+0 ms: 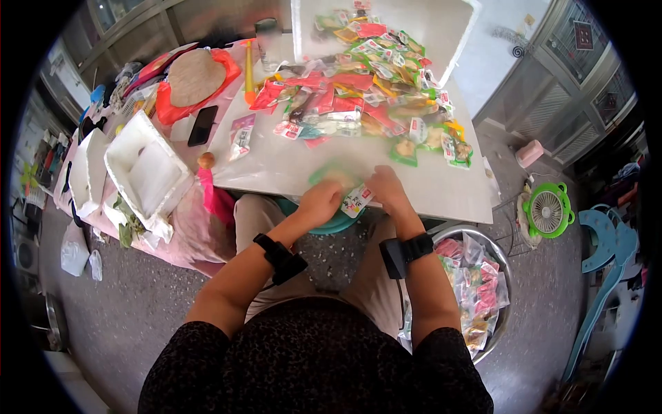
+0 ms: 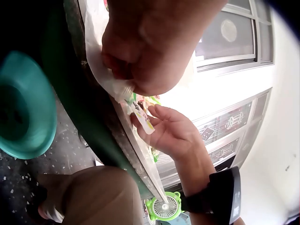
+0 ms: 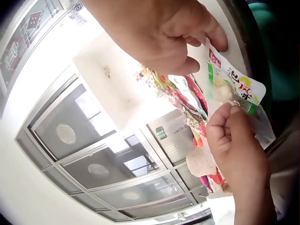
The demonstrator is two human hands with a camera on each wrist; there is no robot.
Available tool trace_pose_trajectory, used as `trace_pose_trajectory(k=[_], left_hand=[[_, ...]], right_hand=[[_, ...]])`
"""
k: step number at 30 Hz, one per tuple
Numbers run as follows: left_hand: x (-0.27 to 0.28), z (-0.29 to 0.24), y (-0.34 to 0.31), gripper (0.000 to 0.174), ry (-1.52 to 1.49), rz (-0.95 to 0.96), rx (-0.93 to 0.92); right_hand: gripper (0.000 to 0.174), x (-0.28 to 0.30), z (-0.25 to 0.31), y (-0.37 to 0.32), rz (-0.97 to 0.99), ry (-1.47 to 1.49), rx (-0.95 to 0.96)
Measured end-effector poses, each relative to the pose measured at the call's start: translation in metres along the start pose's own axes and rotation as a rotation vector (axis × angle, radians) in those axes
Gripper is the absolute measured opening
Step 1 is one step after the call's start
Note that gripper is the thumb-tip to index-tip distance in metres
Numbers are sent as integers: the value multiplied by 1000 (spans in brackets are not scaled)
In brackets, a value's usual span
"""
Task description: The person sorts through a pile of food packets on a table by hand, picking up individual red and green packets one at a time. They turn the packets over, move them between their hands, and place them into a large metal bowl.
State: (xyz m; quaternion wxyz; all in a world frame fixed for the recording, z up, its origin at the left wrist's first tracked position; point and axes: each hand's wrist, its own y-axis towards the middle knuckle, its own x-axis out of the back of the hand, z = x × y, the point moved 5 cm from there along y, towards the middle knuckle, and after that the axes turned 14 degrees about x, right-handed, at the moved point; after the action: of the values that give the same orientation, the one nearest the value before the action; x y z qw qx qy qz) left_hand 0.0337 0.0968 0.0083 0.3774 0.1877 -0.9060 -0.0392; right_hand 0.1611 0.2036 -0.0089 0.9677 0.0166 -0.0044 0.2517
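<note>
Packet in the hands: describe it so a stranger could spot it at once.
Find the white table heaped with snack packets. At its near edge, the left hand and right hand pinch one packet. Unlike the rest, it is held, white with green and yellow print.

left hand [image 2: 154, 44] pinches packet [image 2: 143, 116] | right hand [image 2: 173, 133] (palm showing) grips it

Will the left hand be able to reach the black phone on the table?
Probably yes: nothing tall stands between the left hand and the black phone, though that hand holds a snack packet together with the right hand.
</note>
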Motion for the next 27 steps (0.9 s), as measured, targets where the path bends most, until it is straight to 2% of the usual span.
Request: trace_pose_trajectory(k=[2,5,8,11,14,17,20,23,26,27], left_hand=[[-1,3,0,8,-7,4,23],[-2,6,0,9,-29,20,35],[0,3,0,9,-48,41,27],[3,-3,-1,9,-60,38,-2],[5,-8,-2,10,-64,18,-44],[6,-14,-2,10,-46,36,-59],[6,-14,0,9,-51,21,-46],[6,-13,1,8,-62,-5,-38],[7,-14,-3,8,-78,2,-27],[5,-14,-5,8,-82,-2,-27]], right_hand=[[50,10,17,-20,-23,-150,-87],[54,11,18,-41,17,-106,-220],[51,3,-1,-47,-59,118,-267],[46,-5,-7,-36,131,107,-199],[40,-18,-2,-29,-17,90,-32],[40,-36,4,-26,-200,181,75],[40,-42,-4,-20,-228,207,65],[28,-46,-7,-21,-170,233,-19],[19,-36,-7,-15,-97,32,22],[16,-32,-4,-15,-90,-80,89]])
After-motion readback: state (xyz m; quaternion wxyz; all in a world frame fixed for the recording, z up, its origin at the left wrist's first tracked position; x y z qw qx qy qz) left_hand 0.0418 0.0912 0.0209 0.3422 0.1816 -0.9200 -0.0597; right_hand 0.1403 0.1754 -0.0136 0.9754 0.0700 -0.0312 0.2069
